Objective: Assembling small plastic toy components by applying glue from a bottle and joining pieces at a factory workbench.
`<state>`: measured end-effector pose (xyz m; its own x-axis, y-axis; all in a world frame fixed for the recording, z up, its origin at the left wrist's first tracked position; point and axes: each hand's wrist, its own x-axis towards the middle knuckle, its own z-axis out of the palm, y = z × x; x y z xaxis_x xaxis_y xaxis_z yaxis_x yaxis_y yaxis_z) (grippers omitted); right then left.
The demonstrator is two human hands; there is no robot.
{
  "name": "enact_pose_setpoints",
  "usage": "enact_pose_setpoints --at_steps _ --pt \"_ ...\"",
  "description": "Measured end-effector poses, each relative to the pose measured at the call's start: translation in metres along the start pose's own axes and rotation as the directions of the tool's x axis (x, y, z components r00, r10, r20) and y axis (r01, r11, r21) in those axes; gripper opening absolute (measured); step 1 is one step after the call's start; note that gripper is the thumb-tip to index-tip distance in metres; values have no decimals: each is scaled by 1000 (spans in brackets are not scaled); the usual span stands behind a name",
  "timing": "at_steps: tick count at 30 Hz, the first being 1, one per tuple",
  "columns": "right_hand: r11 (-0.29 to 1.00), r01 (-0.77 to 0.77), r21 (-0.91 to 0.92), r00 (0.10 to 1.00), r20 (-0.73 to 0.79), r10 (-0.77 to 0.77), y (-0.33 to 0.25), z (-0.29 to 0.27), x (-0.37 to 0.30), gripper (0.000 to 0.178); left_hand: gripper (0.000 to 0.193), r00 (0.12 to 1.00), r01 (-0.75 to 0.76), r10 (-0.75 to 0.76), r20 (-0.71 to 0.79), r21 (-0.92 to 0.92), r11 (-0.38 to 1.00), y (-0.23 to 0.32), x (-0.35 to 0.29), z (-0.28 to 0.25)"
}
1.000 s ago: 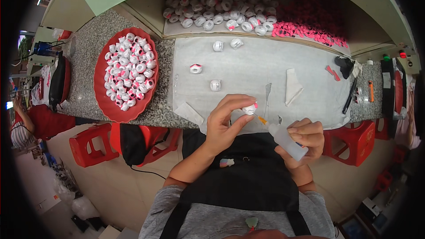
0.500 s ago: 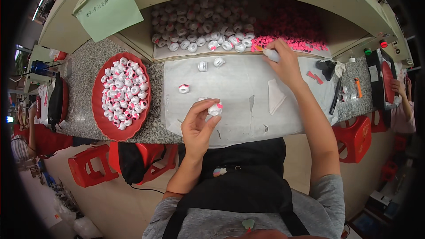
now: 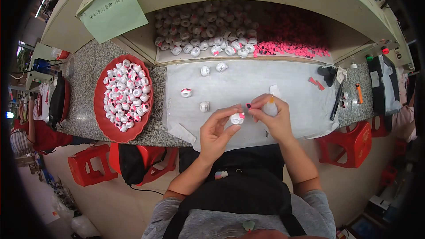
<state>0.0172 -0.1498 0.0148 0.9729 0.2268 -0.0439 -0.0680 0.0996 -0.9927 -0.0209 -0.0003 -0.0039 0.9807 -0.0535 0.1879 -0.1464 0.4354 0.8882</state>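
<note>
In front of my chest, my left hand [image 3: 214, 136] pinches a small round white piece [image 3: 237, 118] with a pink patch between thumb and fingertips. Close beside it, my right hand [image 3: 280, 123] grips a small whitish squeeze bottle [image 3: 270, 109] with an orange tip. The same hand's thumb and finger hold a small pink-and-black part [image 3: 249, 106] near the white piece; whether the two touch I cannot tell. Several similar white pieces stand apart on the pale work sheet [image 3: 248, 79], one of them [image 3: 204, 106] just beyond my left hand.
A red scalloped tray [image 3: 98, 106] heaped with white-and-pink pieces stands at left. Under the shelf lie piles of white pieces [image 3: 195, 44] and pink parts [image 3: 292, 48]. Black tweezers [image 3: 337, 102], an orange lighter [image 3: 359, 93] and a black box [image 3: 384, 79] are at right.
My right hand has come back from the pink pile toward me, carrying the bottle and a pink part. My left hand has shifted slightly right with its white piece.
</note>
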Motion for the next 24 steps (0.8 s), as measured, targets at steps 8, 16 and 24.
enact_pose_setpoints --at_steps 8,16,24 --pt "993 -5 115 992 -127 20 9 12 -22 13 31 997 79 -79 6 -27 997 3 -9 4" --pt "982 58 179 993 -114 -38 -3 9 -41 9 33 998 69 -66 -25 162 984 5 -10 3" --pt "929 -56 365 996 -50 80 0 15 -39 9 29 1000 -11 6 13 345 938 5 -12 3"
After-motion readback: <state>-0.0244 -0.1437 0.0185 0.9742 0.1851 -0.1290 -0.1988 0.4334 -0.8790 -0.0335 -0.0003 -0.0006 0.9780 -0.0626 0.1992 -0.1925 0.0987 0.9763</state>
